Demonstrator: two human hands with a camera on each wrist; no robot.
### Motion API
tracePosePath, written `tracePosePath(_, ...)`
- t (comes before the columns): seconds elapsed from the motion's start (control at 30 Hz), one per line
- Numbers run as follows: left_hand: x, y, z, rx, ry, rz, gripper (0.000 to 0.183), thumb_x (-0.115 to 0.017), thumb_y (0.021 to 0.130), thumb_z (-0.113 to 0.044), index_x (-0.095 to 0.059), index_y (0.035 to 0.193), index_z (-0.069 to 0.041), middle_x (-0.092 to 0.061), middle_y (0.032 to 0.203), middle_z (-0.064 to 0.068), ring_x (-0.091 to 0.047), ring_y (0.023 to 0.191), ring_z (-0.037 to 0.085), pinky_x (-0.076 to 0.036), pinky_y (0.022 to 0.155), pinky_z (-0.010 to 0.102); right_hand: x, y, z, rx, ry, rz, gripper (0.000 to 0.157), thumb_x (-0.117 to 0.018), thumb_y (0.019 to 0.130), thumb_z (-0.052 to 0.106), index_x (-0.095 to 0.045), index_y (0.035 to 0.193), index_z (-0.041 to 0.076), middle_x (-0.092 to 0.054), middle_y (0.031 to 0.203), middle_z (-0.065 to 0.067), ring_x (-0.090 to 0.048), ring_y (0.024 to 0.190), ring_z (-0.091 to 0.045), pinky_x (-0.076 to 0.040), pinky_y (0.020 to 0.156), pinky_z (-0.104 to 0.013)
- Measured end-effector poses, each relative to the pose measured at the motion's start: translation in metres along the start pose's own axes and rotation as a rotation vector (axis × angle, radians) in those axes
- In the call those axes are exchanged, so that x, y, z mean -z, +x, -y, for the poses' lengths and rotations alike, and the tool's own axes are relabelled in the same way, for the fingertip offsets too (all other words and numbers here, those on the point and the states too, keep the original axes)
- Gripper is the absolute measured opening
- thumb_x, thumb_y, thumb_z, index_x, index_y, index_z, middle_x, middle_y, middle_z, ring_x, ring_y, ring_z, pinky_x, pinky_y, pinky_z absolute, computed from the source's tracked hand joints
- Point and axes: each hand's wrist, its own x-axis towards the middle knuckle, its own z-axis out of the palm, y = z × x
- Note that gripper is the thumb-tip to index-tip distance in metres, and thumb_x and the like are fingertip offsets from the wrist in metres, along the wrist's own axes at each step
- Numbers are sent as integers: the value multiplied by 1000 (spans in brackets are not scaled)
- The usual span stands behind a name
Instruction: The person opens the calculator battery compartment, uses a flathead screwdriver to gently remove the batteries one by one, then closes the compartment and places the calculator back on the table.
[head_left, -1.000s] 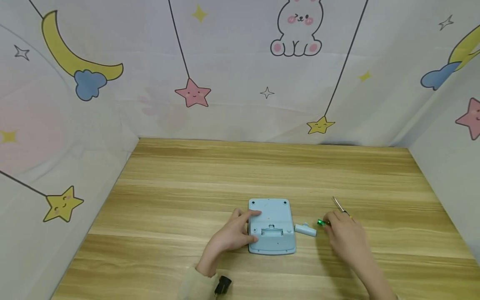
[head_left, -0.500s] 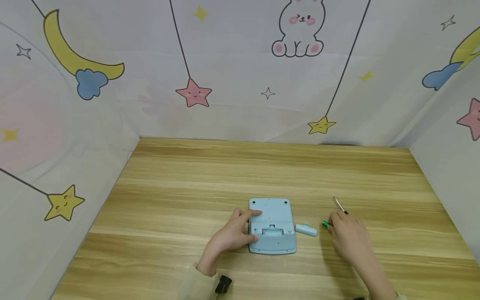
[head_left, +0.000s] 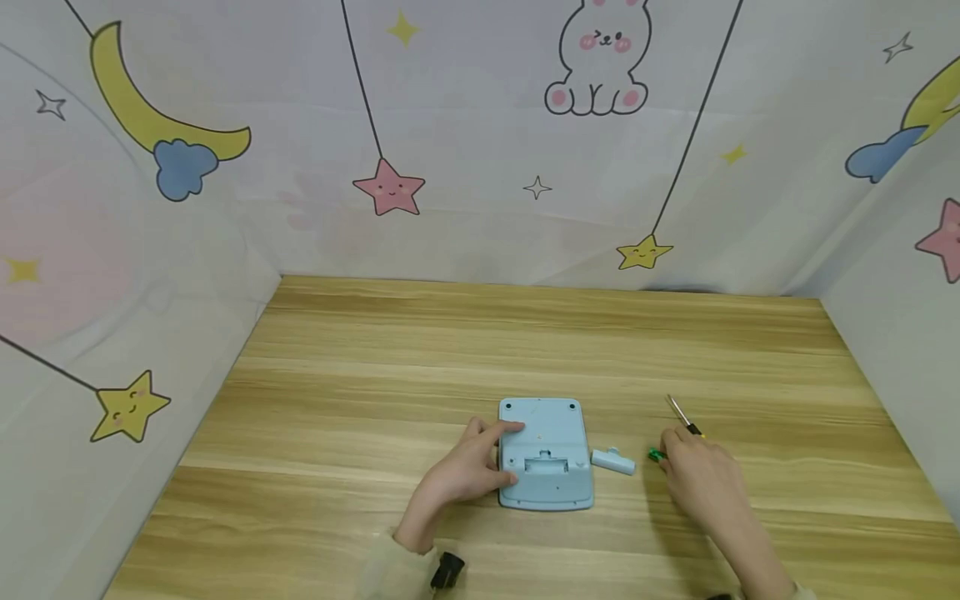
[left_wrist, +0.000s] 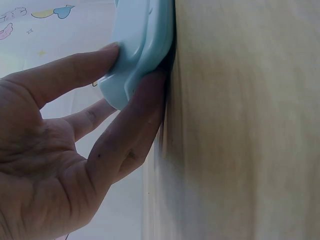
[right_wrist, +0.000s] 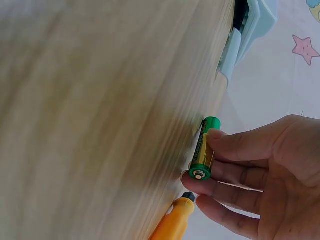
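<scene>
A light-blue device, which looks like a calculator (head_left: 551, 492), lies face down on the wooden table, its battery compartment uncovered. My left hand (head_left: 465, 467) grips its left edge, with thumb and forefinger on the back; in the left wrist view other fingers of this left hand (left_wrist: 65, 155) lie against its side, near the tabletop. My right hand (head_left: 701, 479) pinches a green and gold battery (right_wrist: 204, 147) between thumb and fingers, close to the table. The light-blue battery cover (head_left: 613, 462) lies between the device and my right hand.
A screwdriver (head_left: 681, 411) lies just beyond my right hand, its orange handle (right_wrist: 172, 222) close to the fingers in the right wrist view. White printed cloth (head_left: 465, 233) hangs behind the table and at both sides. A black object (head_left: 447, 571) sits by my left sleeve.
My right hand has shifted slightly right and nearer to me with the battery, away from the cover. The left hand has stayed at the device's edge.
</scene>
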Motion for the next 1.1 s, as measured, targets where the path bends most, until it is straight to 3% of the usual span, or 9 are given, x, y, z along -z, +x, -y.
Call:
tracePosePath(0.47,0,0,1,-1,0,-3,63,-72,81,-3,-49,139,-10,-35,104,14,-46,63,10,-42,55,18,0,2,0,-7,-17,28,20,-78,74,7,-59,81,8,-55,74,0,-47,57,-14,-34,49,-27)
tracePosePath(1.1,-1,1,1,8,-3,-2,63,-72,81,-2,-49,139,-10,-36,107,15,-46,63,10,-43,55,18,-1,-1,-2,-14,7,44,19,-77,76,7,-58,82,8,-53,72,1,-39,58,-11,-32,50,-25)
